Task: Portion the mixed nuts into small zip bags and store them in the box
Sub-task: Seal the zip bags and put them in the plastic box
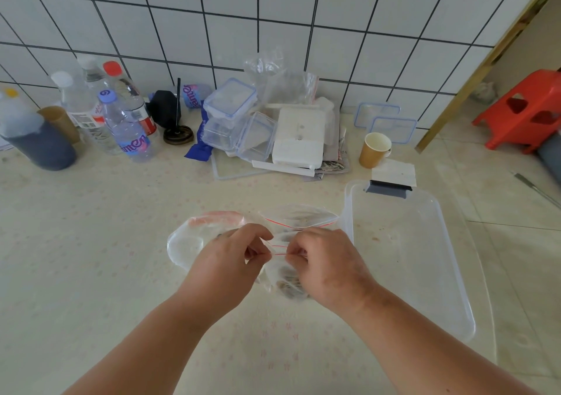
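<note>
Against the tiled wall stand water bottles, stacked clip-lid containers and a paper cup; nothing blocks the hands. The clear storage box lies just right of them. The small zip bag of nuts hangs between left hand and right hand, whose curled fingertips pinch its red-lined top edge; another zip bag lies behind.

A pale patterned counter carries water bottles, stacked clip-lid containers, a paper cup and a clear storage box at right.
</note>
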A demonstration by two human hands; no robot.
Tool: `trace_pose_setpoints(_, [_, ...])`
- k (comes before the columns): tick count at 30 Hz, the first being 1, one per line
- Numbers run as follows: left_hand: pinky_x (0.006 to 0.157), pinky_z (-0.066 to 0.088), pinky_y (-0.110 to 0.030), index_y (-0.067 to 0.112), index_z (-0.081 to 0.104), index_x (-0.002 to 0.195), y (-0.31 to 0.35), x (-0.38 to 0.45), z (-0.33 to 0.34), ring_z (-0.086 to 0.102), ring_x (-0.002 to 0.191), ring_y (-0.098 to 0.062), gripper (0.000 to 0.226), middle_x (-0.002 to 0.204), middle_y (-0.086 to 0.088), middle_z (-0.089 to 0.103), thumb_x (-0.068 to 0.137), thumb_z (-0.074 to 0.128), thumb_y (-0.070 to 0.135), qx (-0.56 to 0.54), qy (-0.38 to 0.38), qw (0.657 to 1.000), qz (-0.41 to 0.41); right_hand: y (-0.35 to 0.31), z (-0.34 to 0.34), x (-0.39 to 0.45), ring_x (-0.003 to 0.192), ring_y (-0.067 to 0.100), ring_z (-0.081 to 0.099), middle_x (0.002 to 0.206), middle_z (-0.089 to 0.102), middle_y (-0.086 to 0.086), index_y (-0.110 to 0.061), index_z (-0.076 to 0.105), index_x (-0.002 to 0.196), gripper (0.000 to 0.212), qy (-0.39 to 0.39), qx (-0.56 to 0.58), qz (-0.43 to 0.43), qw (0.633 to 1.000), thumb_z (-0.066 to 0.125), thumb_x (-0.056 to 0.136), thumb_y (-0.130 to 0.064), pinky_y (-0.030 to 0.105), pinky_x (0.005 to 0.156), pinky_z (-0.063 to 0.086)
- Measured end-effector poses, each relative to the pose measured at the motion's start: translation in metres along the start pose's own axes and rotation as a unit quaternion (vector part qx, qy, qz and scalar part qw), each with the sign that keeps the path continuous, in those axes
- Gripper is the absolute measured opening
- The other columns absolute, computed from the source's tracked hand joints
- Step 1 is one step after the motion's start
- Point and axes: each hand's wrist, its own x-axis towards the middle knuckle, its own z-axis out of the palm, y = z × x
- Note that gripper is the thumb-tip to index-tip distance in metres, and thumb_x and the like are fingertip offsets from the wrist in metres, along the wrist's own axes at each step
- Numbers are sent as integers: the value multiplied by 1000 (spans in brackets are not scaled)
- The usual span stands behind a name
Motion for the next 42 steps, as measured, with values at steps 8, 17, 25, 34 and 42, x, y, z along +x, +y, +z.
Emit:
trace_pose_setpoints(8, [77,43,-5,56,53,87,4,1,-1,60,94,2,45,104,39,61,90,76,17,2,-1,1000,14,4,-1,-3,84,17,60,88,69,-8,-21,69,85,5,-1,7,8,1000,65,88,-20,23,74,33])
trace_pose_setpoints(17, [76,42,-5,56,56,86,3,1,-2,61,94,0,43,100,36,65,89,77,19,-9,4,1000,-1,10,-8,-8,83,18,64,83,71,-8,-17,70,81,5,12,39,19,999,73,84,-17,34,81,48])
trace_pose_setpoints(25, [77,40,-3,54,58,84,-1,2,-5,60,94,3,41,95,39,65,89,78,17,-9,12,1000,-17,20,-12,-9,79,14,64,79,71,-9,-19,70,76,8,27,8,10,1000,74,83,-18,33,80,45])
trace_pose_setpoints(34, [77,40,-2,53,59,85,-2,0,-5,61,94,3,41,94,40,65,89,78,16,-6,17,1000,-20,28,-12,-12,78,15,65,79,71,-9,-20,70,75,8,32,2,21,999,74,82,-19,36,81,47])
trace_pose_setpoints(42, [76,40,-2,53,59,85,0,1,-4,61,93,4,43,93,39,66,89,78,14,-10,23,999,-27,34,-14,-12,80,11,64,78,70,-11,-22,68,74,11,36,12,34,999,74,83,-24,34,86,42])
